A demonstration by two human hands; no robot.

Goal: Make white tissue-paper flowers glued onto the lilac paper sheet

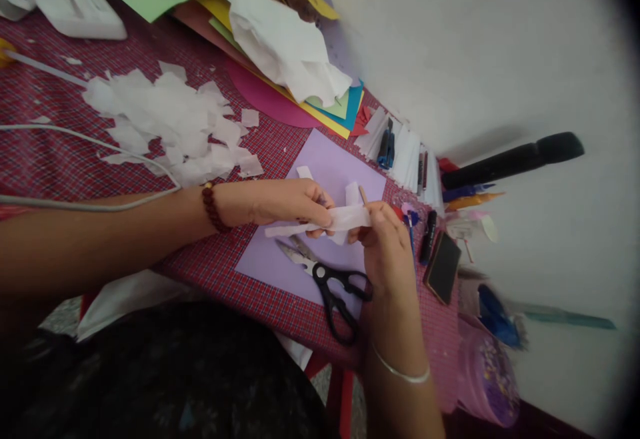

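Note:
My left hand (295,204) pinches a translucent white paper strip (347,218), whose narrow tail sticks out to the left below the fingers. At the strip's right end my right hand (385,232) grips it between thumb and fingers, with a thin brown stick (363,194) showing at the fingertips. Both hands are over a lilac sheet (270,266). More white strips (352,192) lie on the sheet behind the hands. Black-handled scissors (323,272) rest open on the sheet's near part, their handles close to my right wrist.
A pile of white paper squares (170,119) lies at the left on the checked tablecloth (200,286). Coloured sheets (280,92) are stacked at the back. A phone (443,267), a marker (428,238) and a pink jar (487,372) stand right. A white cable (90,204) crosses my left forearm.

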